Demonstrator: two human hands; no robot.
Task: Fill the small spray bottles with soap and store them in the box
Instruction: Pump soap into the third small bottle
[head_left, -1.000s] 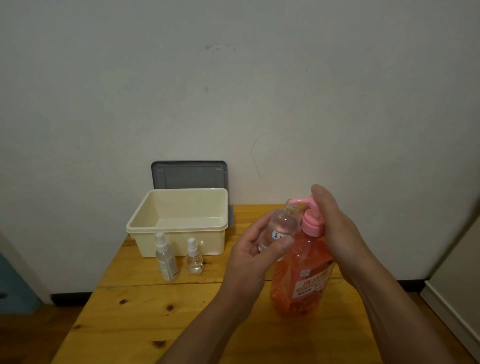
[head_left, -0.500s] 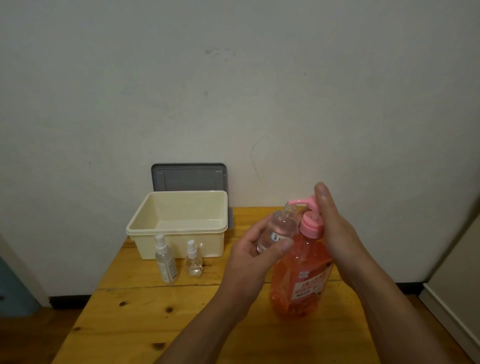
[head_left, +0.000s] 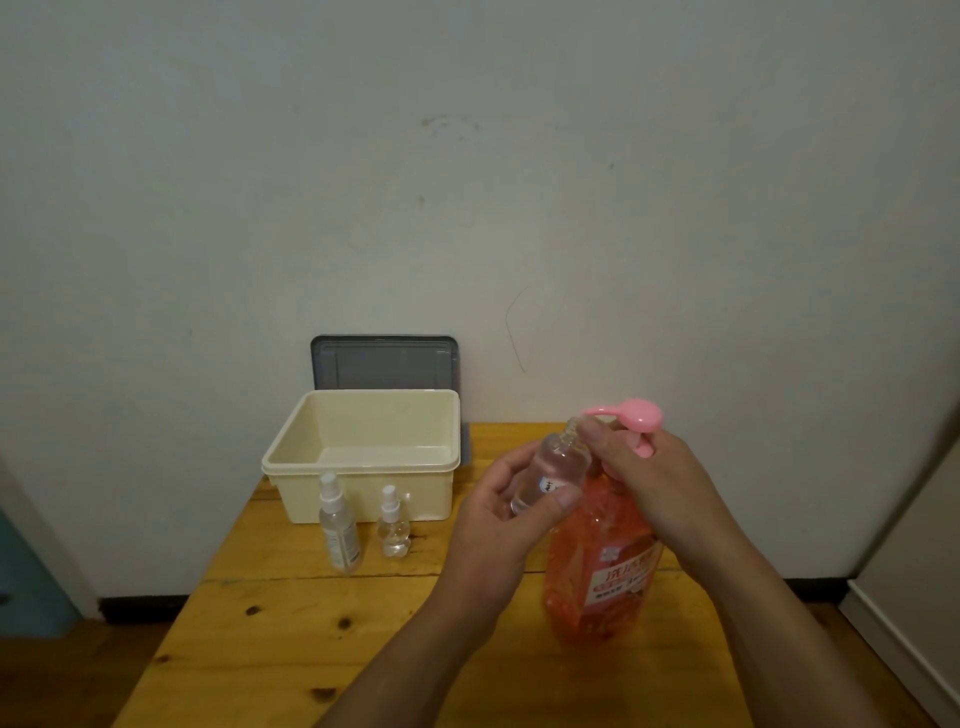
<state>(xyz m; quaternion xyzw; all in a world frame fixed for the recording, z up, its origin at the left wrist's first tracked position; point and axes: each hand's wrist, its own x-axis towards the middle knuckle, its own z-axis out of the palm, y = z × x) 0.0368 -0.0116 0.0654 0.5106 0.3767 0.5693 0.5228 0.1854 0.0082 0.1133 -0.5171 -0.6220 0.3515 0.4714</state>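
We see the left hand (head_left: 498, 514) wrapped around a small clear bottle (head_left: 553, 470), thumb across its near side and fingers behind it. The hand holds it in the air, tilted so that its bare threaded neck points up and to the right. That neck sits just beneath the spout of the pink pump head (head_left: 631, 415) on the big orange soap bottle (head_left: 602, 571), which stands upright on the right part of the wooden table (head_left: 260, 649). The right hand (head_left: 660, 483) clasps the soap bottle's top, fingers curled around the stem under the pump head. Its thumb seems to touch the small bottle's neck, though we cannot be sure from this angle.

To the left, a cream box (head_left: 431, 493) sits at the table's far edge, with a grey lid (head_left: 384, 364) propped upright against the wall behind it. On the near side of the box stand two more bottles (both clear, with white sprayers). These are a taller spray bottle (head_left: 337, 525) on the left and a shorter spray bottle (head_left: 392, 527) just beside it.
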